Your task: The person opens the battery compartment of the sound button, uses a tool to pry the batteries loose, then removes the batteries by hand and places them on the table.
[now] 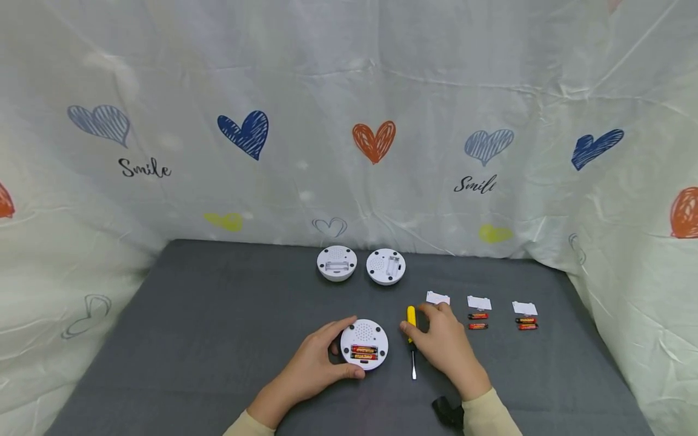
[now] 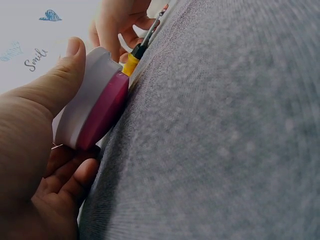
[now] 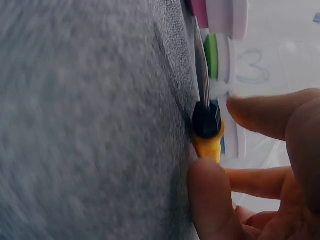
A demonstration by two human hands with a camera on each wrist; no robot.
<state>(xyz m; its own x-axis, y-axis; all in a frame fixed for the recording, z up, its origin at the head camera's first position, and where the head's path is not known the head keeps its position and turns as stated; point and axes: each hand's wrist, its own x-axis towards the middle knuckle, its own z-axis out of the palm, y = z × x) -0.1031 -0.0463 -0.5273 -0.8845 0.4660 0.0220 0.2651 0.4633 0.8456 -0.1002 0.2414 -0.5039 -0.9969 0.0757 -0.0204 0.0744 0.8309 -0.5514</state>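
Observation:
My left hand [image 1: 316, 357] grips a round white device [image 1: 364, 333] by its rim, thumb on the near side. In the left wrist view its other half is magenta [image 2: 106, 112]. Two red batteries [image 1: 364, 352] lie in its uncovered compartment. A screwdriver [image 1: 411, 321] with yellow handle and black collar lies on the table, its metal shaft toward the near edge. Over its handle is my right hand [image 1: 444, 342], with the thumb raised a little off the tool and a fingertip beside the handle in the right wrist view. Some right fingers are hidden.
Two more round devices [image 1: 336, 260] [image 1: 386, 266] with uncovered battery slots stand at the back. To the right are three white covers [image 1: 438, 297] [image 1: 479, 303] [image 1: 525, 308] and red battery pairs [image 1: 478, 326] [image 1: 527, 326]. A black strap [image 1: 448, 413] shows by the right wrist.

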